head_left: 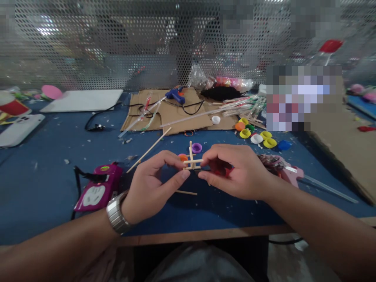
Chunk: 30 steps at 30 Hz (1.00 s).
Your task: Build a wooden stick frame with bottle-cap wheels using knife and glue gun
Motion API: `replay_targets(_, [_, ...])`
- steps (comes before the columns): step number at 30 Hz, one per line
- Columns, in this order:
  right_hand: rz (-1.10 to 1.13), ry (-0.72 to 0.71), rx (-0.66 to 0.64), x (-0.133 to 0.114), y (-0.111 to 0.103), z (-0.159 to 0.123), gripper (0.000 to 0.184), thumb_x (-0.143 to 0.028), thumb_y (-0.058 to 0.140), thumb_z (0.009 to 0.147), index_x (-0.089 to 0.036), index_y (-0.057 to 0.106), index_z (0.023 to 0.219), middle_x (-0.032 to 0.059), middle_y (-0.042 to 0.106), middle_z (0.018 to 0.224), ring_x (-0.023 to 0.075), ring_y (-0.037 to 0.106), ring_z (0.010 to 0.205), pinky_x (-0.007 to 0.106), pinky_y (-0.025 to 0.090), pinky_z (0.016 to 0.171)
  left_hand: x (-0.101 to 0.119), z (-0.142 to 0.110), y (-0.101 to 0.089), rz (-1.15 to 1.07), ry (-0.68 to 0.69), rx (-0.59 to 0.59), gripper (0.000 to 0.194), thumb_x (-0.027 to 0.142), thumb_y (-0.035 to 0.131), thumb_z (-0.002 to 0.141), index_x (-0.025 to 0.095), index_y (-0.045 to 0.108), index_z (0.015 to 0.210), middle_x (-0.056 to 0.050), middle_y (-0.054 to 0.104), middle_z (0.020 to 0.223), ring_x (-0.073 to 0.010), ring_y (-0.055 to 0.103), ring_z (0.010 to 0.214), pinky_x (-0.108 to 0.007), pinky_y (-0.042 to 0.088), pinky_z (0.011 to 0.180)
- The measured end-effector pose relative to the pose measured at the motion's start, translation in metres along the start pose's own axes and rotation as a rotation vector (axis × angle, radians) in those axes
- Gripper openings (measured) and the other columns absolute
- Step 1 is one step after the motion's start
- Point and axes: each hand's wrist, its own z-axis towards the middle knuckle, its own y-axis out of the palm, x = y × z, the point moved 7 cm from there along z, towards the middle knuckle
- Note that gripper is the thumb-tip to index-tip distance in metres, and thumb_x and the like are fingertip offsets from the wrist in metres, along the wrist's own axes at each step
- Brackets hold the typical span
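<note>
Above the blue table, a small frame of thin wooden sticks (pixel 192 161) sits between both hands. My left hand (pixel 155 184), with a metal watch at the wrist, pinches the left end of the frame between thumb and forefinger. Closed on its right end is my right hand (pixel 235 170). One stick of the frame points away from me, crossed by shorter ones. Just behind are a purple bottle cap (pixel 196 148) and an orange cap (pixel 183 157), the latter partly hidden. A loose wooden stick (pixel 149 149) lies left of them, and another stick (pixel 188 192) lies below the hands.
A magenta device (pixel 100 186) with a black strap lies at left. Cardboard (pixel 188 113) at the back bears a blue glue gun (pixel 176 95). Bottle caps (pixel 257 138) and wrapped sticks (pixel 243 105) are at right. A pink glue gun (pixel 290 175) lies beside my right wrist.
</note>
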Motion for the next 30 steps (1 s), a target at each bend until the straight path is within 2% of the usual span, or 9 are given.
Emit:
replay_targets(6, [-0.027, -0.017, 0.021, -0.001, -0.001, -0.001, 0.009, -0.028, 0.080, 0.101, -0.022, 0.073, 0.099, -0.0034, 0.071, 0.075, 0.0116, 0.061, 0.062, 0.024, 0.044, 0.061, 0.003, -0.002, 0.005, 0.004, 0.028, -0.036, 0.006, 0.023, 0.083, 0.098, 0.022, 0.077, 0.098, -0.006, 0.079, 0.097, -0.0227, 0.075, 0.097, -0.042, 0.059, 0.098])
replay_targets(13, [-0.039, -0.036, 0.023, -0.004, 0.001, -0.001, 0.007, -0.026, 0.078, 0.101, -0.023, 0.075, 0.096, -0.0030, 0.074, 0.075, 0.0114, 0.063, 0.061, 0.024, 0.045, 0.061, 0.004, 0.000, 0.010, 0.094, 0.040, -0.122, 0.011, 0.030, 0.083, 0.099, 0.021, 0.079, 0.104, -0.006, 0.081, 0.102, -0.0223, 0.075, 0.097, -0.040, 0.057, 0.094])
replay_targets(22, [-0.060, -0.090, -0.009, -0.006, 0.004, -0.003, 0.008, -0.025, 0.075, 0.106, -0.021, 0.080, 0.102, -0.0010, 0.080, 0.081, 0.0119, 0.069, 0.069, 0.024, 0.047, 0.064, 0.007, 0.000, 0.010, 0.105, 0.050, -0.108, 0.006, 0.025, 0.078, 0.102, 0.020, 0.080, 0.099, -0.007, 0.081, 0.100, -0.0217, 0.075, 0.095, -0.039, 0.057, 0.092])
replay_targets(30, [-0.009, -0.150, -0.063, -0.009, 0.004, -0.003, 0.009, -0.019, 0.070, 0.109, -0.021, 0.076, 0.103, 0.0002, 0.080, 0.087, 0.0131, 0.068, 0.074, 0.025, 0.048, 0.070, 0.009, -0.001, 0.011, 0.111, 0.056, -0.133, 0.008, 0.026, 0.079, 0.102, 0.019, 0.081, 0.097, -0.007, 0.081, 0.098, -0.0207, 0.075, 0.093, -0.037, 0.057, 0.091])
